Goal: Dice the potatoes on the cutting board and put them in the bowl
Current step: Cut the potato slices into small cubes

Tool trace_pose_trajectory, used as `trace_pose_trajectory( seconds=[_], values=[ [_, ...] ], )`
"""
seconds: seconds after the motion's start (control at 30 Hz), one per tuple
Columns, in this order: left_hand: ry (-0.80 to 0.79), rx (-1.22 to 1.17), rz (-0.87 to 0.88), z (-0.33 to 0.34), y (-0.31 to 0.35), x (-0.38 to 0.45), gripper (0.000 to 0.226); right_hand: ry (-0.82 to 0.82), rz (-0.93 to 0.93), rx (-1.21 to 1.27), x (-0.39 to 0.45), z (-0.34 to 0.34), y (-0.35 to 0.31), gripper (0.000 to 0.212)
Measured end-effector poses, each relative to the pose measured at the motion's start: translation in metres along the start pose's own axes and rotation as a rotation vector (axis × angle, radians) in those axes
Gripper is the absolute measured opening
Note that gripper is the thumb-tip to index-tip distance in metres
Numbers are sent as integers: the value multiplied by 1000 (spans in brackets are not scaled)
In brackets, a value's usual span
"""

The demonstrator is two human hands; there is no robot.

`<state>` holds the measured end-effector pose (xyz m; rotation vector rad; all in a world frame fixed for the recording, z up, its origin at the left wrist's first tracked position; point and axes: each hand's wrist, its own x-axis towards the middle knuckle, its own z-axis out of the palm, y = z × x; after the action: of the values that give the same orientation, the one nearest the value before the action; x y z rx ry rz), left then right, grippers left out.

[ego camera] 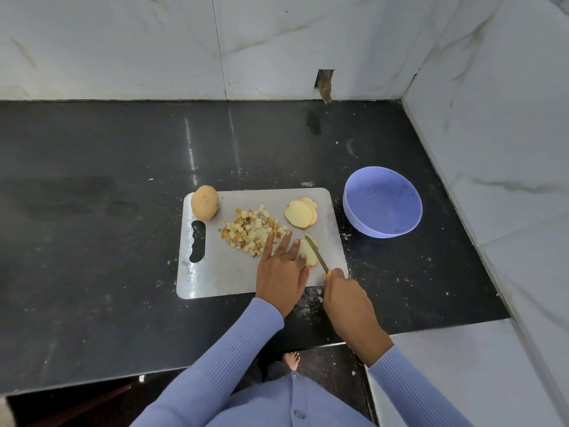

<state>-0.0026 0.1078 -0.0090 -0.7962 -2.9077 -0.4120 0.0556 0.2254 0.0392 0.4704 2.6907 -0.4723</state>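
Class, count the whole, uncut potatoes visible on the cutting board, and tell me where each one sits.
1. The whole potato sits at the far left corner of the cutting board, above its handle slot. Everything else is already cut: diced pieces, slices.

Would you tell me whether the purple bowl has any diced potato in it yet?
Empty: the bowl shows only its bare purple inside, while the dice lie on the cutting board.

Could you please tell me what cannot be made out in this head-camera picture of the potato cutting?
- Knife handle: wrapped by the right hand; only a yellow tip shows.
- Potato piece being cut: its left part lies under the left hand's fingers.
- Bowl: the dark specks inside are too small to identify.
- Diced pile: brown patches blurred; skin or discolouring, unclear.
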Motion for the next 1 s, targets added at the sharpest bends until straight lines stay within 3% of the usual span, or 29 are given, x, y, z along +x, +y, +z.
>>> trace_pose_trajectory(
  seconds=[0.1,0.37,0.7,0.83,1.0],
  values=[
    [-10,-15,0,-1,0,0,49,-10,-10,-26,3,0,-5,29],
    [-14,9,-19,2,3,1,51,-68,33,-92,-30,15,22,28],
    [37,30,-3,3,-2,-2,20,-12,42,14,-25,4,24,33],
    [-3,28,-12,2,0,-4,44,33,-1,72,-23,-5,17,34],
    [-10,23,-13,-1,2,-3,49,19,-33,43,-9,-2,5,34]
  ],
)
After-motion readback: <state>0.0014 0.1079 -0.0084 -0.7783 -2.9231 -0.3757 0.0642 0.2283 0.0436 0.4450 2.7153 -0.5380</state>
